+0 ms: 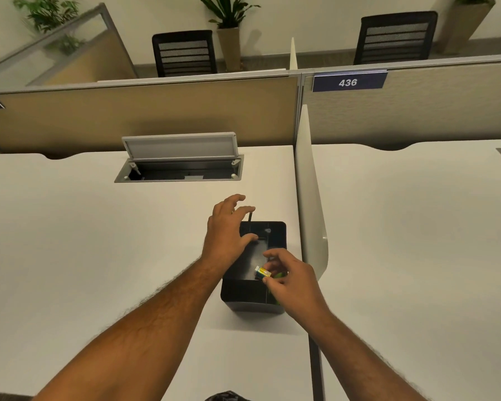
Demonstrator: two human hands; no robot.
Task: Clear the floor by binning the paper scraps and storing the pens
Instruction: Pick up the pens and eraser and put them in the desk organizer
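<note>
A black desk organiser [245,293] with several compartments stands on the white desk [84,241], near its right edge. My left hand [227,231] hovers over the organiser's far left corner and pinches a thin dark pen [250,217] between thumb and fingertips; the pen points down into a back compartment. My right hand [292,280] is over the organiser's near right side. It grips several pens or markers [263,272] with yellow, white and green ends, held low inside the box. How many it holds is hidden by the fingers.
An open grey cable hatch [180,162] is set in the desk behind the organiser. A white divider panel [310,198] stands just right of the organiser. Beige partition walls [142,117] close the back. A dark object [227,396] shows at the bottom edge.
</note>
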